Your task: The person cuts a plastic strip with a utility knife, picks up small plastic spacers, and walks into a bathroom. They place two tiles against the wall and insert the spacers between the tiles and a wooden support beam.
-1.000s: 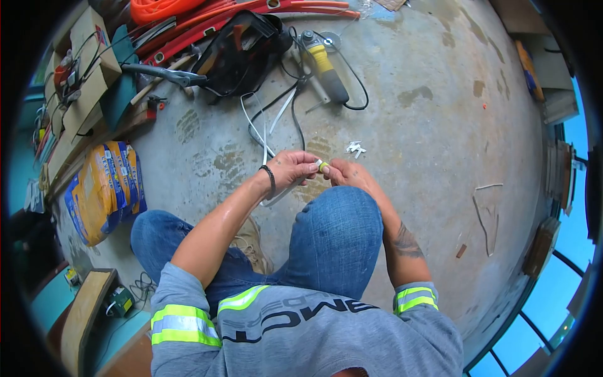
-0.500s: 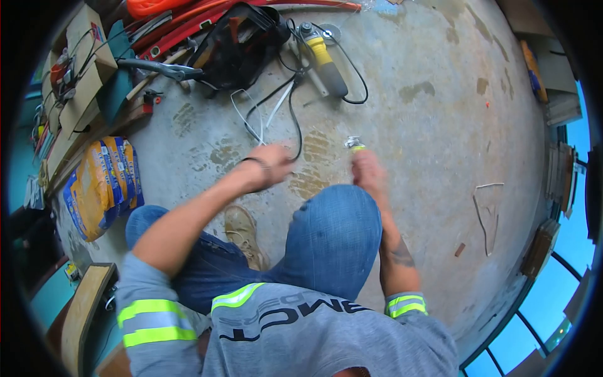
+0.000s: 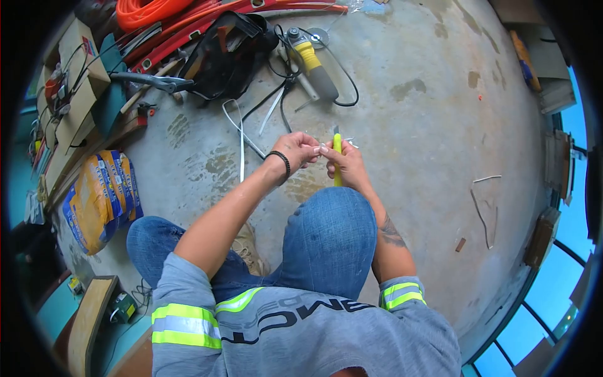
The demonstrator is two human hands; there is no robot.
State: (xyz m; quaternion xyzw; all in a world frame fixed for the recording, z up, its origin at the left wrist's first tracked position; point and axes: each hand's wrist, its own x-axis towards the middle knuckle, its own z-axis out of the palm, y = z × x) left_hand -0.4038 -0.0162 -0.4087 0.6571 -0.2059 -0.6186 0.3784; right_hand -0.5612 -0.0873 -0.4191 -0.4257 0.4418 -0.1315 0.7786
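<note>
My right hand (image 3: 349,166) is closed around a yellow utility knife (image 3: 338,146), its blade pointing away from me. Small whitish bits (image 3: 352,142) show beside the knife at that hand. My left hand (image 3: 298,149) is pinched, its fingertips meeting the right thumb; whatever small thing lies between them is too fine to name. Behind the left wrist runs a pale cord (image 3: 252,146), while a looped white strip (image 3: 242,141) hangs or lies just left of it. A short white strip (image 3: 271,112) rests on the floor beyond.
A yellow angle grinder (image 3: 314,69) with a black cord lies ahead, beside a black tool bag (image 3: 232,56). Orange hose (image 3: 151,14) and a red level (image 3: 164,47) are behind them. At left stands a yellow-blue bag (image 3: 103,198). Thin scraps (image 3: 482,217) lie right.
My hands have come together from apart, the left moving right and the right moving slightly left. The yellow knife now shows fully, with its blade raised.
</note>
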